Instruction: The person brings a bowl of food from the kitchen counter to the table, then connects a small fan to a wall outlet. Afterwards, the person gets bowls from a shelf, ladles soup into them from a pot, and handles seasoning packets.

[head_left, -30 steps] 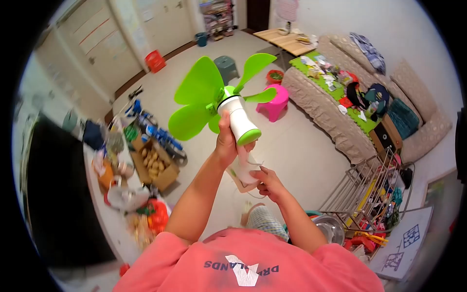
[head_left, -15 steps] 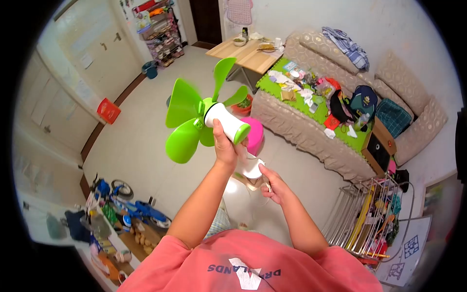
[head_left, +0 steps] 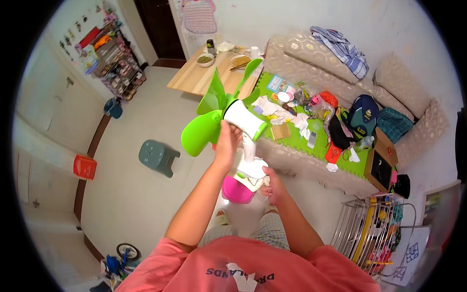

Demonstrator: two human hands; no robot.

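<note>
A small electric fan (head_left: 243, 118) with bright green blades and a white motor housing is held up in front of me, blades toward the upper left. My left hand (head_left: 227, 143) is closed round it just under the motor housing, thumb up along the housing. Lower down, my right hand (head_left: 273, 187) grips the edge of the fan's white base (head_left: 253, 169), thumb on top. A pale cord seems bunched in the right fingers, partly hidden. Below the base shows a pink stool (head_left: 237, 191).
A wooden table (head_left: 187, 80) with bowls stands ahead. At right, a sofa (head_left: 306, 158) carries a green mat, a backpack (head_left: 362, 114) and clutter. A dark green stool (head_left: 158, 156) stands on the floor to the left. A metal rack (head_left: 362, 233) is at lower right.
My view has shifted forward, so the table looks nearer and the green stool shows fully. The fan sits further right in view. Both hands keep their hold.
</note>
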